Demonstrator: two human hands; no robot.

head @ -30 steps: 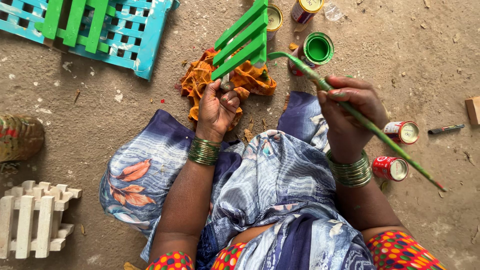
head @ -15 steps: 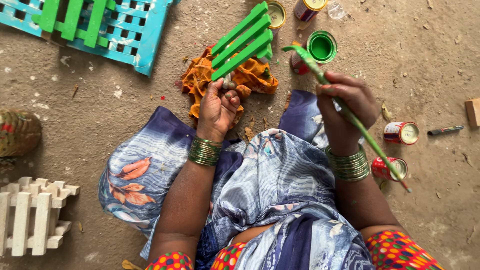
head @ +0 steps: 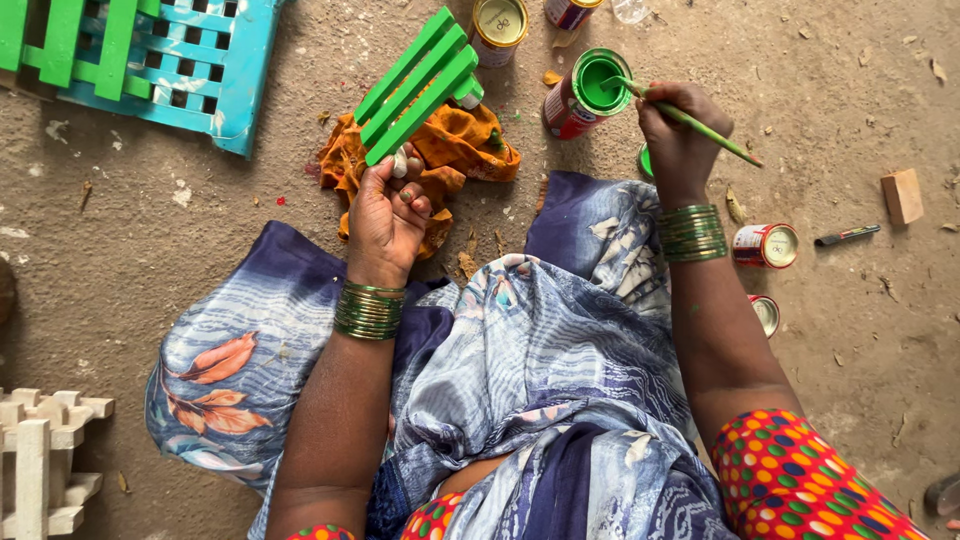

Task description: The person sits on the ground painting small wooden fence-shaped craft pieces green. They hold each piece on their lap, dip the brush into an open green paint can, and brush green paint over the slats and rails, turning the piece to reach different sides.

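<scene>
Green slatted wooden piece, tilted, held at lower end above orange cloth. Thin green-handled brush, tip dipped in open can of green paint, standing on ground.

Bare floor lies open rightward; closed tins crowd behind the open paint tin.

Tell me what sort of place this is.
Probably an informal floor workshop for painting small wooden pieces. The person sits on bare, dusty ground, open paint tins stand around, and an unpainted wooden frame waits nearby.
</scene>
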